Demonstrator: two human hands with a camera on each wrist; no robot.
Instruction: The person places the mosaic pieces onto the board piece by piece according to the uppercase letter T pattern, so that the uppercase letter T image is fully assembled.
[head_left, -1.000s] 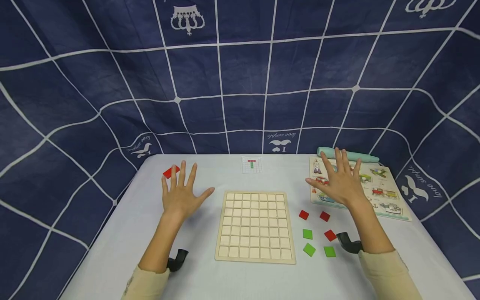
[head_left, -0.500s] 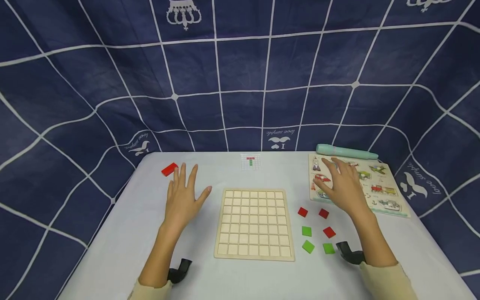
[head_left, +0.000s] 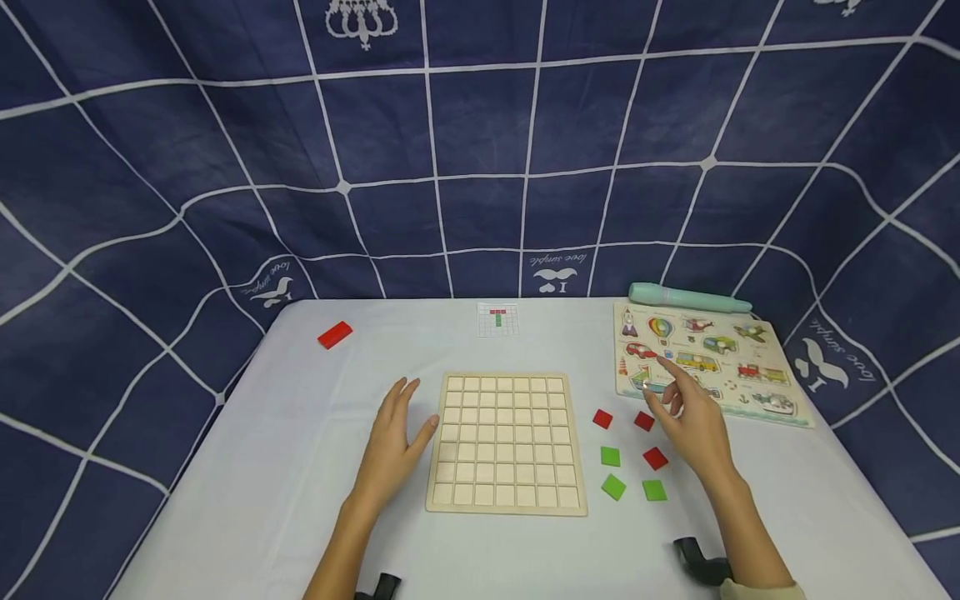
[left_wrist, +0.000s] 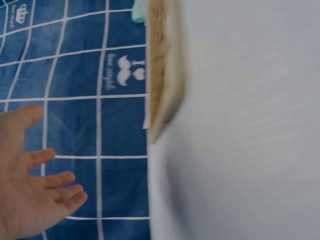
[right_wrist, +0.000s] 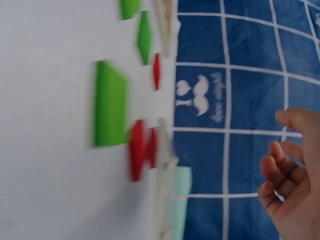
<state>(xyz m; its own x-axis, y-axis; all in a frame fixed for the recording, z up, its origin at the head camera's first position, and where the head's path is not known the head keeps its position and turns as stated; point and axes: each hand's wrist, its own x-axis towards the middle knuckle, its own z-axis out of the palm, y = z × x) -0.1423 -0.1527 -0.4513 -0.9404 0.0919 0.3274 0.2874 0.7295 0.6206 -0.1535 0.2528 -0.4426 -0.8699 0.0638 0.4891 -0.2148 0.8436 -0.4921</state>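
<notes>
A square wooden grid board (head_left: 506, 510) lies on the white table. My left hand (head_left: 390, 454) hovers at its left edge, fingers loosely extended and nothing in them. To the board's right are three red square tiles, one of them a red tile (head_left: 656, 458) near my wrist, and three green ones, including a green tile (head_left: 613, 487). My right hand (head_left: 697, 429) is above the table just right of the tiles, fingers loosely bent, holding nothing. In the right wrist view the green tile (right_wrist: 111, 107) appears large and blurred, apart from the hand.
A small printed card (head_left: 498, 320) with a red and green pattern lies behind the board. At the back right are a picture puzzle board (head_left: 731, 358) and a teal cylindrical object (head_left: 690, 298). A red block (head_left: 334, 335) sits back left. A blue checked curtain (head_left: 480, 150) surrounds the table.
Both hands have drawn back towards the person. The left has also moved right to the board's edge, uncovering the red block; the right hand's spread fingers have bent loosely. Tiles and board stay put.
</notes>
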